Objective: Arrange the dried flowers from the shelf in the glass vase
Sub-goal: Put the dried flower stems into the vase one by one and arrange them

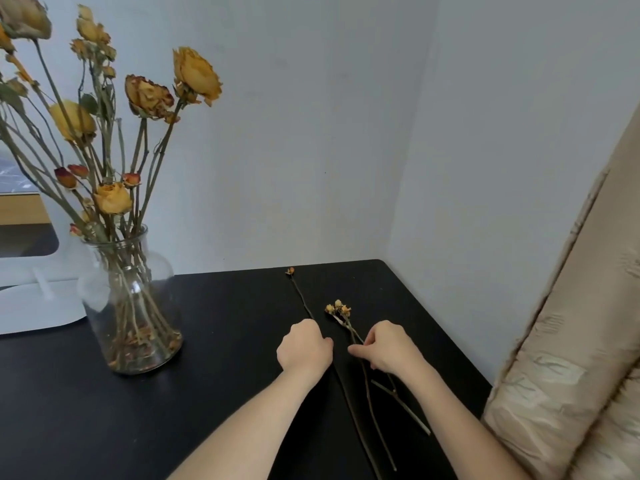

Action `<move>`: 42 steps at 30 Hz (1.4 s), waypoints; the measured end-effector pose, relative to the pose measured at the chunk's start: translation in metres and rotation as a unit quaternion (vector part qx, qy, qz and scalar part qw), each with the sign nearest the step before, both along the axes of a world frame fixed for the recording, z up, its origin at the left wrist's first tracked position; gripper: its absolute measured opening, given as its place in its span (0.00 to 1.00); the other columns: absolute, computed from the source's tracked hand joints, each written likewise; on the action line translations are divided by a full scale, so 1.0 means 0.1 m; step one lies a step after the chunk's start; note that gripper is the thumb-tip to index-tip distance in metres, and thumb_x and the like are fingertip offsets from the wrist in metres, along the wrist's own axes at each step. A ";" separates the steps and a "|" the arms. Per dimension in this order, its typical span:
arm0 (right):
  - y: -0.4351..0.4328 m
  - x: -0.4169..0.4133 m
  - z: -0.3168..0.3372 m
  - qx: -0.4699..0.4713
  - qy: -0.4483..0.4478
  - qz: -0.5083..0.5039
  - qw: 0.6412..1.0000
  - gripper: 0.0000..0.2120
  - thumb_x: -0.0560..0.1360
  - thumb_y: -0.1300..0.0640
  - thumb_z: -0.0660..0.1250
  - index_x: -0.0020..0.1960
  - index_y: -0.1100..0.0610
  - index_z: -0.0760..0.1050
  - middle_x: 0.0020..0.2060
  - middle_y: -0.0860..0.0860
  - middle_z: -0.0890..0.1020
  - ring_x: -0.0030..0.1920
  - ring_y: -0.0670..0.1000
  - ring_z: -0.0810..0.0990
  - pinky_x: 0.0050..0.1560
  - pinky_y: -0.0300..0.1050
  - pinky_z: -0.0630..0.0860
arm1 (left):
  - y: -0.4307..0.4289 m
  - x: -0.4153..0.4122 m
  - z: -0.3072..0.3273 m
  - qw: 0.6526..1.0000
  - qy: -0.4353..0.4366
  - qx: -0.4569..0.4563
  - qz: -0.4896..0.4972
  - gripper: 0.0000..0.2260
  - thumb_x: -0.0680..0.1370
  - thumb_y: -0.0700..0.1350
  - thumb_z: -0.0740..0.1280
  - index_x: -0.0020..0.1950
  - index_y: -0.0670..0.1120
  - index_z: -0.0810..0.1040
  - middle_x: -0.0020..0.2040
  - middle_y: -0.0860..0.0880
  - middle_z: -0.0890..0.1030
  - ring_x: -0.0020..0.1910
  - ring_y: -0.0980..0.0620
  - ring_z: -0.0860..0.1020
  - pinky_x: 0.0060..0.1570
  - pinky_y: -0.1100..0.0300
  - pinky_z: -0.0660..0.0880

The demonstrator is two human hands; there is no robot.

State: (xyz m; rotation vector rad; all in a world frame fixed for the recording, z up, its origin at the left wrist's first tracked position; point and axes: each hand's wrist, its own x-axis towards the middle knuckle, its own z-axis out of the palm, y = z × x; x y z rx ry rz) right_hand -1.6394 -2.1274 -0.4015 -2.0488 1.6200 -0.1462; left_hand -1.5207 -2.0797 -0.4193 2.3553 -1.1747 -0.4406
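Note:
A clear glass vase [133, 299] stands at the left of the black shelf top [221, 341], holding several dried yellow and orange roses [149, 98]. Two loose dried stems lie on the dark surface to its right. One long thin stem with a single small bud [290, 270] runs under my left hand [304, 348], whose fingers curl down onto it. A second stem with a small cluster of yellow buds [338, 308] lies beside it; my right hand [388, 346] pinches its stalk between thumb and fingertips.
Pale walls meet in a corner behind the surface. A beige quilted cushion or curtain [571, 358] rises along the right edge. A white stand [38, 303] and a framed panel sit behind the vase at far left.

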 end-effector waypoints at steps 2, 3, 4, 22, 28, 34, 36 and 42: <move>-0.01 0.03 0.00 0.007 0.015 -0.001 1.000 0.12 0.72 0.47 0.69 0.47 0.55 0.77 0.39 0.51 0.81 0.41 0.49 0.81 0.45 0.44 0.78 | 0.01 0.03 0.01 1.000 0.008 0.000 0.017 0.13 0.76 0.48 0.64 0.34 0.48 0.66 0.32 0.52 0.70 0.34 0.51 0.72 0.34 0.59 0.69; -0.01 0.06 -0.01 0.011 0.019 0.000 1.000 0.11 0.72 0.48 0.69 0.48 0.55 0.77 0.39 0.51 0.81 0.41 0.49 0.81 0.44 0.43 0.77 | 0.04 0.07 0.03 1.000 0.006 0.003 0.026 0.14 0.76 0.49 0.64 0.34 0.48 0.65 0.32 0.52 0.70 0.34 0.51 0.72 0.34 0.59 0.69; -0.02 0.05 -0.01 0.013 0.021 -0.002 1.000 0.11 0.73 0.49 0.69 0.49 0.55 0.77 0.40 0.51 0.81 0.41 0.48 0.81 0.43 0.43 0.77 | 0.04 0.08 0.03 1.000 0.003 0.005 0.028 0.14 0.76 0.49 0.64 0.33 0.48 0.65 0.32 0.52 0.70 0.35 0.50 0.72 0.35 0.58 0.69; 0.06 0.12 0.22 -0.039 -0.077 0.029 0.996 0.05 0.74 0.52 0.67 0.40 0.50 0.74 0.36 0.48 0.80 0.37 0.45 0.80 0.37 0.38 0.75 | 0.42 0.46 0.57 0.989 -0.025 -0.123 -0.077 0.06 0.78 0.47 0.62 0.46 0.46 0.74 0.37 0.51 0.76 0.35 0.54 0.76 0.34 0.63 0.70; 0.25 0.34 0.47 -0.092 -0.189 0.064 0.976 0.04 0.74 0.52 0.67 0.42 0.50 0.75 0.33 0.50 0.81 0.34 0.46 0.79 0.32 0.36 0.70 | 0.85 0.69 1.06 0.946 -0.055 -0.289 -0.134 0.04 0.78 0.47 0.63 0.43 0.52 0.71 0.29 0.55 0.72 0.33 0.59 0.76 0.44 0.60 0.78; 0.54 0.59 0.79 -0.111 -0.300 0.110 0.941 0.04 0.75 0.52 0.66 0.45 0.52 0.76 0.31 0.52 0.80 0.33 0.46 0.79 0.35 0.37 0.71 | 1.44 1.00 1.35 0.913 -0.062 -0.382 -0.131 0.07 0.76 0.44 0.65 0.41 0.55 0.71 0.27 0.55 0.73 0.30 0.64 0.73 0.36 0.74 0.70; 0.63 0.69 0.89 -0.109 -0.336 0.116 0.928 0.04 0.75 0.51 0.65 0.47 0.51 0.75 0.31 0.52 0.80 0.32 0.46 0.78 0.35 0.36 0.70 | 1.63 1.08 1.45 0.905 -0.061 -0.404 -0.121 0.09 0.76 0.43 0.65 0.40 0.56 0.71 0.29 0.56 0.74 0.30 0.63 0.72 0.35 0.73 0.70; 0.85 0.91 1.11 -0.115 -0.391 0.155 0.900 0.04 0.76 0.52 0.64 0.45 0.52 0.76 0.28 0.50 0.77 0.31 0.46 0.76 0.34 0.37 0.69 | 2.14 1.32 1.84 0.858 -0.070 -0.496 -0.114 0.06 0.76 0.43 0.64 0.40 0.52 0.72 0.33 0.51 0.75 0.30 0.59 0.72 0.31 0.68 0.71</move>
